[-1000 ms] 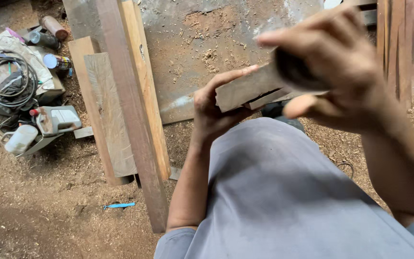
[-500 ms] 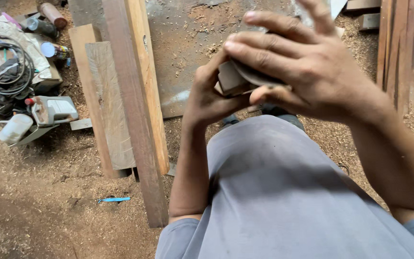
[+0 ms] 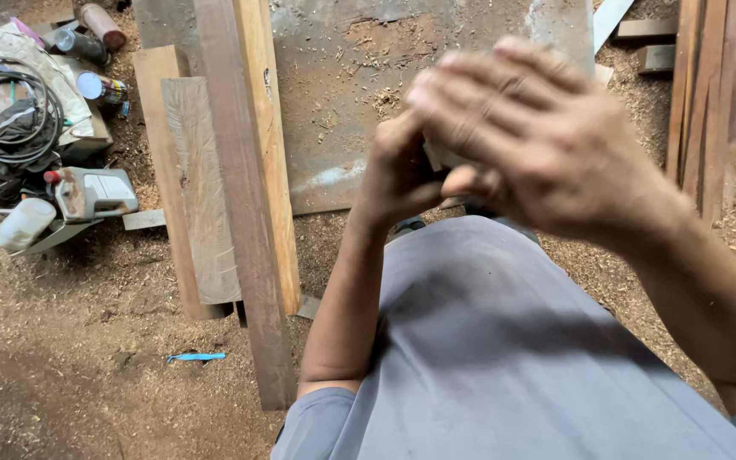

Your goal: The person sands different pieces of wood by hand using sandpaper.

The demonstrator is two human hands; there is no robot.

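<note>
At the far left of the sawdust floor (image 3: 61, 366) lies a coil of black cable (image 3: 2, 106) on a sack, with a grey power tool (image 3: 95, 194) just beside it and a thin blue strip (image 3: 196, 357) nearer you. Rough, flat planks (image 3: 240, 196), pale and reddish, run lengthwise beside a rusty metal sheet (image 3: 359, 85). Your left hand (image 3: 398, 175) is curled tight around the end of a small pale wooden block (image 3: 438, 156), held up in front of your chest over your grey shirt (image 3: 504, 358). Your right hand (image 3: 547, 145) lies over the block, fingers loosely spread; whether it grips, you cannot tell through the blur. With so little wood showing, the block could slip and drop into the sawdust. More boards (image 3: 709, 94) stand at the right edge.
</note>
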